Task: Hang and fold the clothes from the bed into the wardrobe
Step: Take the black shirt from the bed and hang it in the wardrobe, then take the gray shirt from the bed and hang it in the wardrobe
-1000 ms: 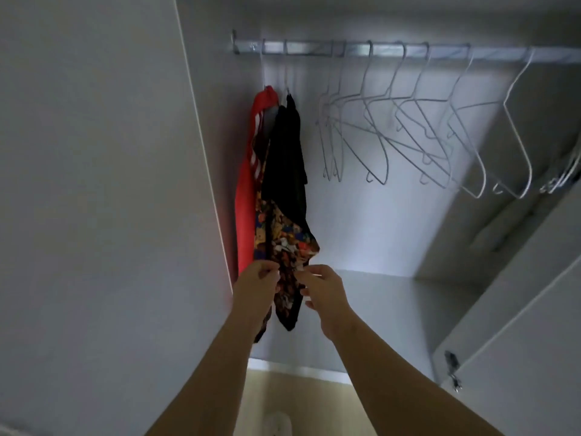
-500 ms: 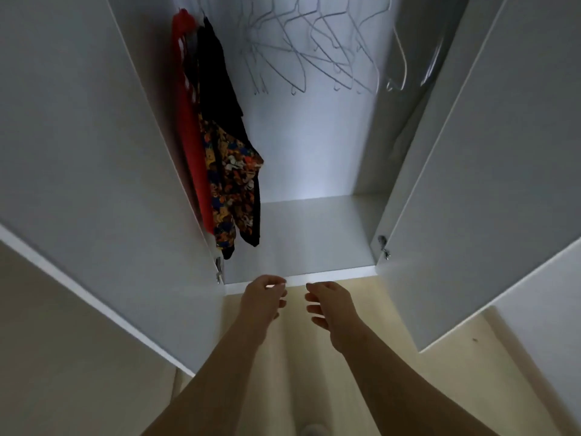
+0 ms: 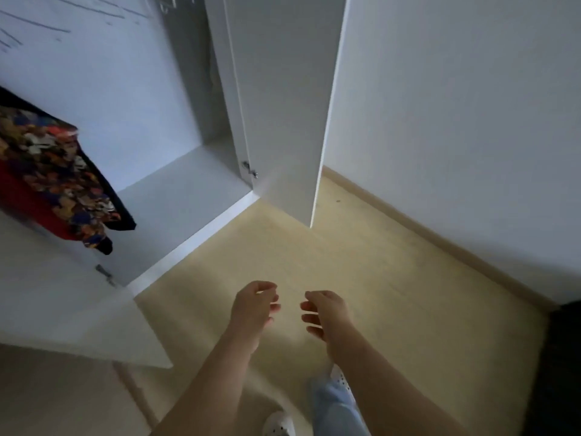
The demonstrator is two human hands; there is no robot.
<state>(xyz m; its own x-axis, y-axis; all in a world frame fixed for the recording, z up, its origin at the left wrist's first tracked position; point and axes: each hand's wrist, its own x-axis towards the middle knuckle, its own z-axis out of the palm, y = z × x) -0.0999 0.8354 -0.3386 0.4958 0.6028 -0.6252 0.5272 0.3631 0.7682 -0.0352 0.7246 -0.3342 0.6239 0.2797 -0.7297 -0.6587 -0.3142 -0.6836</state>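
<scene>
A patterned black garment (image 3: 59,177) hangs inside the white wardrobe (image 3: 176,187) at the far left, with a red garment (image 3: 31,206) behind it. My left hand (image 3: 253,306) and my right hand (image 3: 327,313) hover side by side over the pale floor, well in front of the wardrobe. Both have loosely curled fingers and hold nothing. The hanging rail and the bed are out of view.
The right wardrobe door (image 3: 283,99) stands open, its edge reaching toward the room. The left door (image 3: 72,313) is open at lower left. A white wall with a wooden skirting board (image 3: 440,240) runs along the right. A dark object (image 3: 562,366) sits at the right edge.
My hands let go of the patterned garment and drew back out of the wardrobe. The view swung down and to the right, away from the rail toward the floor.
</scene>
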